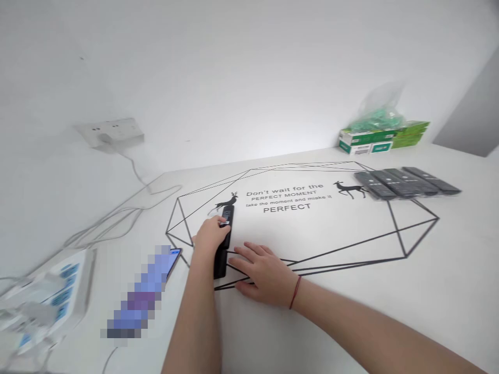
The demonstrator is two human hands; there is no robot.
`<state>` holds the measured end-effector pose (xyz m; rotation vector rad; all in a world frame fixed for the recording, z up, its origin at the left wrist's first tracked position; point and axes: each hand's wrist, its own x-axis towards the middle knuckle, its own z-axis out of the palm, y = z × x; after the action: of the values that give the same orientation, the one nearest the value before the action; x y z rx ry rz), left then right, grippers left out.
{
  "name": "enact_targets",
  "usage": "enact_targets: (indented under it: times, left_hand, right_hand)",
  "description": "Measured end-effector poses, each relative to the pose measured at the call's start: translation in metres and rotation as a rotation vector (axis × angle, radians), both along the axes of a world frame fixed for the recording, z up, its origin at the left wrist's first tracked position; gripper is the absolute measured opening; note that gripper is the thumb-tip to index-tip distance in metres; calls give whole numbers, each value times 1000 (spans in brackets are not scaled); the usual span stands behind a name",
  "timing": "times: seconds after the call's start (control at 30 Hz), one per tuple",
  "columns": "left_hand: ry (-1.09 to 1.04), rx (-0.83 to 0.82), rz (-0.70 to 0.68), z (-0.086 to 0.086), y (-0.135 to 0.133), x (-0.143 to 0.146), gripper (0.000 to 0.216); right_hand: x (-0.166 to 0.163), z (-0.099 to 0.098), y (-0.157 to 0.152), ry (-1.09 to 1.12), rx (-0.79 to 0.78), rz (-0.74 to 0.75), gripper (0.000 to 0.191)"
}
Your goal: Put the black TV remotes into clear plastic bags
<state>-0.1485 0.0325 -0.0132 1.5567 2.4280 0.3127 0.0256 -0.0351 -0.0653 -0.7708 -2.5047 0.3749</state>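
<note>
A slim black rectangular object (pixel 228 212) with small pale markings lies lengthwise on the white table, over the edge of the printed left deer. My left hand (pixel 211 234) is closed on its left side, thumb across its top. Just nearer to me lies a second black rectangular piece (pixel 221 265), end to end with the first and partly hidden by my left wrist. I cannot tell whether the two are joined. My right hand (pixel 265 272), wearing a red string at the wrist, rests on the table with fingers spread, its fingertips beside the nearer piece.
Several dark flat packs (pixel 407 183) in clear plastic lie in a row at the right. Behind them, green and white boxes (pixel 366 140) carry a plastic bag. A phone (pixel 175 254), mostly pixelated, lies left, near a power strip (pixel 74 291) and loose cables (pixel 113 223).
</note>
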Motion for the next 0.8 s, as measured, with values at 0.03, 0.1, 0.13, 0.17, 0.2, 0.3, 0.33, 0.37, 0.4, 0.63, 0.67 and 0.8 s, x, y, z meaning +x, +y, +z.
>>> enact_targets:
  times: [0.03, 0.1, 0.13, 0.17, 0.2, 0.3, 0.33, 0.37, 0.4, 0.63, 0.67, 0.8]
  left_hand:
    - [1, -6, 2, 1, 1, 0, 35]
    - [28, 9, 21, 2, 4, 2, 35]
    - [39, 30, 21, 2, 5, 6, 35]
    - [45, 65, 5, 2, 6, 12, 35]
    - [42, 109, -28, 2, 6, 21, 36]
    - [-35, 251, -212, -5, 2, 62, 34]
    - [-76, 287, -287, -9, -1, 80, 32]
    - [-112, 317, -360, -13, -4, 99, 30]
    - [-129, 328, -439, -16, -8, 117, 28]
    - [-170, 341, -704, -29, -27, 192, 22]
    - [-185, 353, -707, -29, -28, 193, 22]
    - [-270, 392, -706, -32, -27, 186, 23]
  right_hand:
    - [12, -1, 4, -3, 3, -30, 41]
    - [45, -4, 17, -8, 22, -124, 39]
    - [66, -5, 25, -16, 33, -182, 38]
    - [89, -6, 34, -24, 53, -252, 37]
    - [114, -6, 44, -31, 63, -339, 34]
    - [192, -3, 73, 5, 59, -716, 30]
    - [215, -2, 82, 29, 64, -848, 33]
    - [234, -1, 89, 55, 69, -989, 37]
    - [250, -1, 96, 78, 65, -1113, 41]
    - [272, -8, 121, 159, -94, -1452, 52]
    - [269, -8, 123, 171, -124, -1464, 52]
    - [264, 1, 125, 255, -257, -1483, 49]
